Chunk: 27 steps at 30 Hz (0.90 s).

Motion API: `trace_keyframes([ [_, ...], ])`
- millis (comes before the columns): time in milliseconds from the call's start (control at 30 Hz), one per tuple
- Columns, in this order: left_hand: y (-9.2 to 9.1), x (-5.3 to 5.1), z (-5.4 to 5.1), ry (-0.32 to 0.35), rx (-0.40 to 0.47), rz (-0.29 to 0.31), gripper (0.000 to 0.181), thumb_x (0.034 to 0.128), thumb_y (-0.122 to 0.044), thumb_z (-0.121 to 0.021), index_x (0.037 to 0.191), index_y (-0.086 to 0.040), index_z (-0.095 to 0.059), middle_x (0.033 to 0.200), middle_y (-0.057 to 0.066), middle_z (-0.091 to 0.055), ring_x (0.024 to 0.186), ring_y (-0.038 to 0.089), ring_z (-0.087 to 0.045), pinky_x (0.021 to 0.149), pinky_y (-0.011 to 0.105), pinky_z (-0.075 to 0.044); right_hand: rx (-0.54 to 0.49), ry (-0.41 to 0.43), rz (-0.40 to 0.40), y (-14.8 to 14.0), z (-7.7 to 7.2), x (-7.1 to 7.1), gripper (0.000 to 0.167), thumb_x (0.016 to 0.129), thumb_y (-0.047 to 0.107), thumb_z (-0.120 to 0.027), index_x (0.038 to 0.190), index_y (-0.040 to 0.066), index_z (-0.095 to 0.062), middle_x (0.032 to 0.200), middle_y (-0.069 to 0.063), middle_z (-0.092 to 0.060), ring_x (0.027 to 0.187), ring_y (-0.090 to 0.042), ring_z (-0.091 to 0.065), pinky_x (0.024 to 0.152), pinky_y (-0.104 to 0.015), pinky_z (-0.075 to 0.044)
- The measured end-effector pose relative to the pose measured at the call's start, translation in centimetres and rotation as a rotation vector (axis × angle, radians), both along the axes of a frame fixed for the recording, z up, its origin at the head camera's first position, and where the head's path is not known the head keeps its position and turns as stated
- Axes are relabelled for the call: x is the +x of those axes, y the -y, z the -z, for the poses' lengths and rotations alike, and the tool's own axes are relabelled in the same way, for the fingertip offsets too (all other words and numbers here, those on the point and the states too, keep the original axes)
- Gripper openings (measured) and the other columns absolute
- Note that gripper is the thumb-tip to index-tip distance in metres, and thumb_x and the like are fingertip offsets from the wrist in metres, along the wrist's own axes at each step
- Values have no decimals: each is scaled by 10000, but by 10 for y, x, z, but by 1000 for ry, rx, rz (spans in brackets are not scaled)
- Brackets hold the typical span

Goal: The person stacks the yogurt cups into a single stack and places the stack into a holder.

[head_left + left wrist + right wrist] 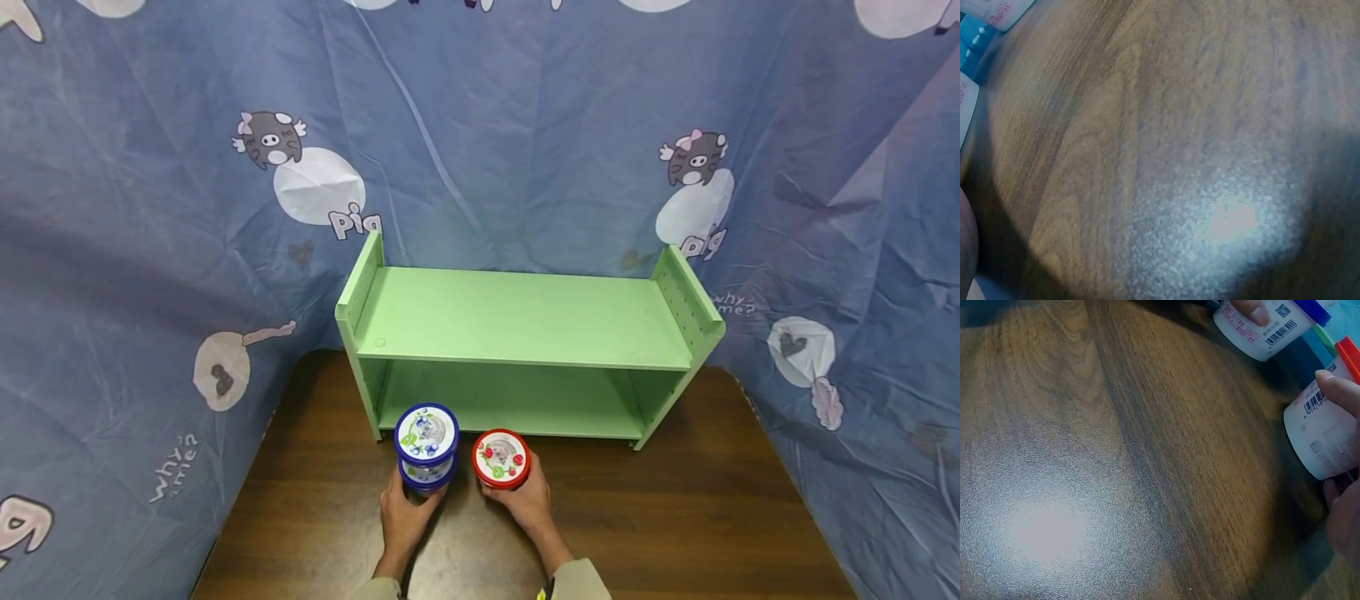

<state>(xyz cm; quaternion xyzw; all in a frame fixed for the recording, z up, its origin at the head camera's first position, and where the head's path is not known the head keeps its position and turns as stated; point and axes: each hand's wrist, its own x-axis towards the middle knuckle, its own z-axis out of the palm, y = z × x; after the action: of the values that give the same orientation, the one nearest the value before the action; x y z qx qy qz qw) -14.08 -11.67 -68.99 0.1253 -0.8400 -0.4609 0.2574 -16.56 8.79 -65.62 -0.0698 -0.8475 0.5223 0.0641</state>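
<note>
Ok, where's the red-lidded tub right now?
In the head view, the red-lidded tub is in the right hand, just right of the stacked blue-lidded tubs, near the green shelf's front.

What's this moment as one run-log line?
left hand: grips stacked blue-lid tubs | right hand: grips red-lid tub | shelf: on table, beyond both hands

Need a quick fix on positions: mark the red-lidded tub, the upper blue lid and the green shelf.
Red-lidded tub [501, 459]: head view, middle of its lid.
Upper blue lid [427, 433]: head view, middle of its printed top.
Green shelf [517, 319]: head view, bare part of its upper board.
</note>
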Motion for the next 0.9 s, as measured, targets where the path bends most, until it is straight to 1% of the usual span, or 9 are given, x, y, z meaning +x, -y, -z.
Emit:
trace_keyframes([
  [200, 0, -1, 0, -3, 10, 14, 846, 600, -254, -908, 1328, -2, -560, 1228, 243, -684, 1068, 452, -646, 886, 508, -410, -22, 2, 9, -1, -7, -1, 924, 531, 215, -966, 1334, 69, -533, 1232, -152, -692, 1169, -332, -636, 985, -483, -488],
  [333, 1, -2, 1, 8, 4, 11, 852, 598, -252, -911, 1327, 8, -556, 1228, 243, -683, 1060, 450, -646, 879, 510, -414, -45, -4, 8, -1, -17, -2, 933, 539, 229, -967, 1351, 84, -532, 1251, -150, -687, 1190, -324, -626, 1008, -485, -476],
  [567, 0, -1, 2, 14, 6, 8, 850, 595, -234, -909, 1330, 2, -554, 1239, 242, -678, 1058, 456, -640, 880, 526, -426, -75, -54, -4, -3, -35, 0, 901, 553, 200, -960, 1336, 56, -538, 1233, -160, -691, 1168, -319, -627, 996, -474, -480],
  [733, 0, -1, 2, 43, 26, 13, 842, 611, -254, -911, 1341, -34, -555, 1253, 239, -674, 1077, 453, -630, 902, 562, -442, -75, -77, -7, -9, -49, 0, 865, 553, 220, -965, 1299, 49, -561, 1203, -145, -706, 1145, -300, -641, 970, -454, -496],
  [900, 2, -2, 2, 78, 35, 14, 850, 622, -266, -911, 1356, -43, -544, 1269, 243, -666, 1090, 460, -613, 913, 588, -445, -79, -79, -19, -13, -65, -1, 910, 569, 213, -959, 1353, 32, -536, 1247, -158, -687, 1184, -309, -625, 1009, -470, -481],
])
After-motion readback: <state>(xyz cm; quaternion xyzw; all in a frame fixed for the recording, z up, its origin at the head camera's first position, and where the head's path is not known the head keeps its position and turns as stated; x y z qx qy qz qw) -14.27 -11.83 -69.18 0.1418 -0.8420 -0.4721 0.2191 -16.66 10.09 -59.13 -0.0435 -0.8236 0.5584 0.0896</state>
